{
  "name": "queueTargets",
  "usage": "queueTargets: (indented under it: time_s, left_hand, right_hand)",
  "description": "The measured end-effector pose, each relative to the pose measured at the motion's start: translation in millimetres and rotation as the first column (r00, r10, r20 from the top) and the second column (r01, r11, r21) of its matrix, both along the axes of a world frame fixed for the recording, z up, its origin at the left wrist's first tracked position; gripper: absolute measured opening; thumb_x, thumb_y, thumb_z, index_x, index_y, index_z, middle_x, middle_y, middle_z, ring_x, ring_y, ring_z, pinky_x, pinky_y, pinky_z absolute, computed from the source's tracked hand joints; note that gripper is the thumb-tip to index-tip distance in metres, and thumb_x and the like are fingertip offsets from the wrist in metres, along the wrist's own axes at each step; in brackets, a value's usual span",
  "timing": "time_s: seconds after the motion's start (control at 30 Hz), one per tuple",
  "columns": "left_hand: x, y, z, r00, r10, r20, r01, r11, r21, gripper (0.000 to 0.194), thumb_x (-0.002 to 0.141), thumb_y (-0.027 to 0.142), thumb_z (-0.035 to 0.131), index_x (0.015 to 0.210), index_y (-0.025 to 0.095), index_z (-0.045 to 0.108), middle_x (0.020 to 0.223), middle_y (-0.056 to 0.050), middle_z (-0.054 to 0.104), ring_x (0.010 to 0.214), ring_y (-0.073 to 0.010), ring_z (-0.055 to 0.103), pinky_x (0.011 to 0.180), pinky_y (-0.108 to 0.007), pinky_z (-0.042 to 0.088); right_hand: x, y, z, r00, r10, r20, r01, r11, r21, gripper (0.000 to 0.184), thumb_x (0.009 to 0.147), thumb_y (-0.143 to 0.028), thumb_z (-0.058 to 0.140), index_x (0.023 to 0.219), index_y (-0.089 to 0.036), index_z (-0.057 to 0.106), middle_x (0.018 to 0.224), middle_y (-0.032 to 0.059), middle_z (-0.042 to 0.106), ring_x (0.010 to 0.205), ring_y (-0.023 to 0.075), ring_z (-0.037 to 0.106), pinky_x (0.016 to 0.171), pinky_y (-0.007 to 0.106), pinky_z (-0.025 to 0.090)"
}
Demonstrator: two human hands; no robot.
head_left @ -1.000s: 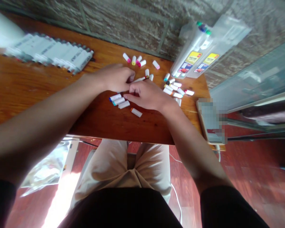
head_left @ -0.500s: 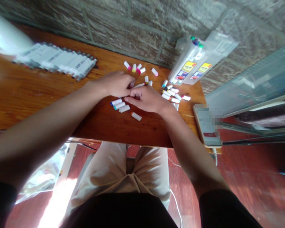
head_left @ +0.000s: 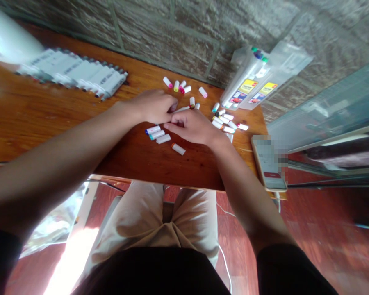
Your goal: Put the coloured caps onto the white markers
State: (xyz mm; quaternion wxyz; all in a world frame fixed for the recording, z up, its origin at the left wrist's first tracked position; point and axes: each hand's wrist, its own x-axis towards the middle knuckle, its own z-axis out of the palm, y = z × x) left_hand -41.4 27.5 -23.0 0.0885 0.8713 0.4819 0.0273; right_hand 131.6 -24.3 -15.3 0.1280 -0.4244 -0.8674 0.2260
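Note:
My left hand [head_left: 155,105] and my right hand [head_left: 193,126] meet over the wooden desk [head_left: 135,159], fingers curled in and touching. What they hold between them is hidden. A white piece [head_left: 183,109] shows just behind my right fingers; I cannot tell whether it is held. On the near side of my hands lie a blue-ended marker cap [head_left: 153,130], a teal-ended cap [head_left: 157,135], a whitish cap [head_left: 163,139] and an orange-ended cap [head_left: 178,148]. Beyond my fingers, a dark yellow-ended cap [head_left: 192,102] stands out among several pink and yellow ones.
A row of grey markers [head_left: 76,71] lies at the left. More caps [head_left: 224,119] are heaped at the right, before a clear plastic case [head_left: 244,86] against the brick wall [head_left: 160,37]. A phone [head_left: 269,164] with a cable sits on the right edge.
The whole view has shifted slightly, so the desk items appear a little further right. My hands keep the same closed pose together; no cap has visibly moved.

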Motion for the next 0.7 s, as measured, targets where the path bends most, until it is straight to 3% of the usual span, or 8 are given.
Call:
queueTargets:
  time_s: [0.27, 0.47, 0.7]
  left_hand:
    - [-1.4, 2.7, -3.7, 0.995, 0.056, 0.084, -0.049, 0.996, -0.078, 0.035, 0.079, 0.045, 0.068, 0.107, 0.028, 0.08, 0.097, -0.007, 0.078, 0.11, -0.0349, 0.069, 0.086, -0.038, 0.049]
    - [-2.7, -5.0, 2.5, 0.999, 0.043, 0.009, -0.042, 0.996, -0.073, 0.033, 0.087, 0.042, 0.062, 0.111, 0.025, 0.077, 0.105, -0.008, 0.076, 0.105, -0.0305, 0.066, 0.087, -0.04, 0.047]
    - [-0.2, -7.1, 7.4, 0.998, 0.047, -0.049, -0.051, 0.996, -0.073, 0.034, 0.086, 0.04, 0.059, 0.112, 0.025, 0.075, 0.107, -0.008, 0.075, 0.105, -0.0291, 0.065, 0.086, -0.038, 0.046]
  right_hand:
    - [1.0, -0.5, 0.4, 1.0, 0.015, 0.023, -0.015, 0.999, 0.032, 0.039, 0.1, -0.032, 0.062, 0.065, -0.017, 0.056, 0.061, -0.0021, 0.048, 0.066, 0.0119, 0.04, 0.067, 0.03, 0.027]
    - [-0.1, -1.8, 0.8, 0.998, 0.009, 0.055, -0.012, 0.999, 0.051, 0.039, 0.101, -0.034, 0.061, 0.066, -0.017, 0.059, 0.061, -0.0015, 0.05, 0.067, 0.0123, 0.042, 0.068, 0.03, 0.028]
    - [0.0, -2.6, 1.6, 0.997, 0.006, 0.08, -0.012, 0.998, 0.069, 0.036, 0.101, -0.034, 0.061, 0.069, -0.016, 0.064, 0.065, -0.0001, 0.057, 0.068, 0.0129, 0.048, 0.068, 0.031, 0.03]
